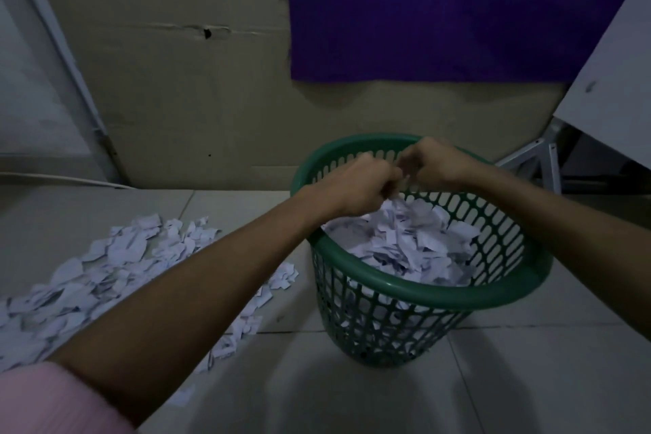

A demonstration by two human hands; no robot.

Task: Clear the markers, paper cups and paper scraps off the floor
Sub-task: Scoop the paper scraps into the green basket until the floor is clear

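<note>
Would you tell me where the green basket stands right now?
In the head view, the green basket stands on the floor right of centre, below both hands, with the loose paper scraps to its left.

Left hand (355, 183): fingers curled, held above the basket (422, 296).
Right hand (435, 162): fingers curled, held above the basket, close beside the left hand.

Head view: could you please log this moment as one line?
left hand, right hand: over green basket | scraps in basket | floor pile remains
</note>
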